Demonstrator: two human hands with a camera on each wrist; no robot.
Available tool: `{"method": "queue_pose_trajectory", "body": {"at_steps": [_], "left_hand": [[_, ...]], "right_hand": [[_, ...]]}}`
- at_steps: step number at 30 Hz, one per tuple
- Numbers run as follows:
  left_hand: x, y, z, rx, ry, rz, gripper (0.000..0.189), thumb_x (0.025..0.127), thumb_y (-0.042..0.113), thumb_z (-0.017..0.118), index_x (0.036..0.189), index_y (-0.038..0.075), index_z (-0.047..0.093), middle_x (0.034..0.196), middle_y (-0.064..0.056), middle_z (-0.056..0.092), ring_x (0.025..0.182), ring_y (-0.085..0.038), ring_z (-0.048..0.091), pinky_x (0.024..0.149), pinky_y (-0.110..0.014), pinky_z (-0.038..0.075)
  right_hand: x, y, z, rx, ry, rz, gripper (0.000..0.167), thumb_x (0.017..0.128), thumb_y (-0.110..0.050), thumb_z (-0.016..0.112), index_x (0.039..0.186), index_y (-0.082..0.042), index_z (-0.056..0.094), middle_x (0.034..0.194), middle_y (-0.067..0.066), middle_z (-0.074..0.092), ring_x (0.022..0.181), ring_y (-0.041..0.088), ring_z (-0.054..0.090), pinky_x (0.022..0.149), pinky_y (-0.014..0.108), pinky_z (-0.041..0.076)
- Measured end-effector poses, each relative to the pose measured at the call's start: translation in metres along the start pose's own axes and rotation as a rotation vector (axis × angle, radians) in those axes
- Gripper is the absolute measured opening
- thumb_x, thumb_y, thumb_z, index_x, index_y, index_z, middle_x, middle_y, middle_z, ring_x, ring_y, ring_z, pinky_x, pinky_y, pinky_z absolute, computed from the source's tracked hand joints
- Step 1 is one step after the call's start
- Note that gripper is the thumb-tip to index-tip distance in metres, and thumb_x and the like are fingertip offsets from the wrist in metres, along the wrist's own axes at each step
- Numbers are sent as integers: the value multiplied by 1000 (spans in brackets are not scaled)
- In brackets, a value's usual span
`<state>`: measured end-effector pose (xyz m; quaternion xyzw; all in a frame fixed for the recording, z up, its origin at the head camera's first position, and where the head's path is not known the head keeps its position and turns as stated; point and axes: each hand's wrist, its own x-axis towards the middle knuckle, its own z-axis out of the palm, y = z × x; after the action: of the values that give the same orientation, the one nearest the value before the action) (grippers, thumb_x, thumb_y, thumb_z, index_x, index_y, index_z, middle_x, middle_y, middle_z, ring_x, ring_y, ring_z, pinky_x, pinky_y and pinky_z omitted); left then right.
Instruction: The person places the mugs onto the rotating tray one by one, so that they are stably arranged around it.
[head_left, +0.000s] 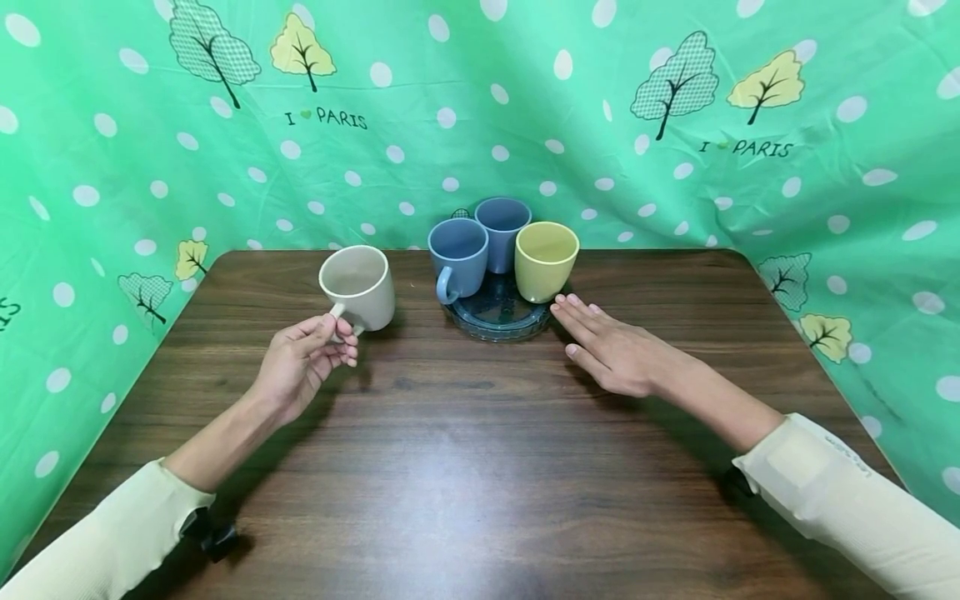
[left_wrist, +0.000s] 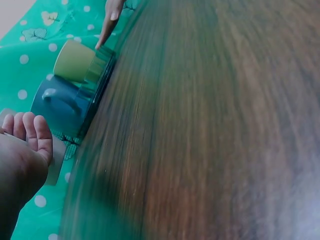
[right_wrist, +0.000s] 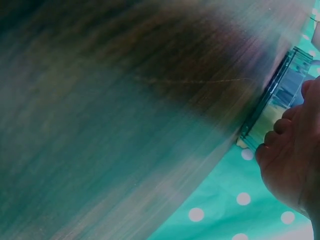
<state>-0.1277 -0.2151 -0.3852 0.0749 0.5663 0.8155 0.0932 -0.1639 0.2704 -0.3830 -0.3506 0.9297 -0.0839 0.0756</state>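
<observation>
My left hand (head_left: 303, 367) pinches the handle of a beige mug (head_left: 360, 287), which looks raised off the table to the left of a round clear glass tray (head_left: 498, 321). On the tray stand a blue mug (head_left: 459, 258) with its handle toward me, a second blue mug (head_left: 502, 229) behind it, and a yellow mug (head_left: 546, 262) at the right. With fingers straight, my right hand (head_left: 618, 354) reaches to the tray's right edge, its fingertips beside the yellow mug. In the left wrist view the left hand (left_wrist: 25, 150) partly hides the beige mug.
A dark wooden table (head_left: 465, 467) spreads under everything, its far edge just behind the tray. Beyond it hangs a green curtain (head_left: 495, 108) with white dots and printed trees. A small black device (head_left: 210, 533) sits at the left sleeve.
</observation>
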Motion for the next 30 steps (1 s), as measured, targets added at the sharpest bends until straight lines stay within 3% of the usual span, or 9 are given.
{"method": "queue_pose_trajectory", "body": {"at_steps": [16, 30], "left_hand": [[-10, -8, 14, 3, -28, -37, 32, 121, 21, 55, 103, 9, 78, 99, -1, 77, 86, -13, 74, 81, -25, 66], [-9, -15, 23, 19, -67, -51, 34, 122, 21, 52, 103, 9, 77, 97, -1, 74, 87, -13, 73, 80, -25, 65]], "right_hand": [[0, 0, -1, 26, 6, -10, 64, 123, -27, 40, 178, 0, 22, 188, 24, 18, 177, 44, 16, 142, 66, 24], [-1, 2, 1, 33, 10, -7, 63, 124, -27, 40, 178, -1, 22, 188, 24, 18, 176, 45, 17, 142, 67, 24]]}}
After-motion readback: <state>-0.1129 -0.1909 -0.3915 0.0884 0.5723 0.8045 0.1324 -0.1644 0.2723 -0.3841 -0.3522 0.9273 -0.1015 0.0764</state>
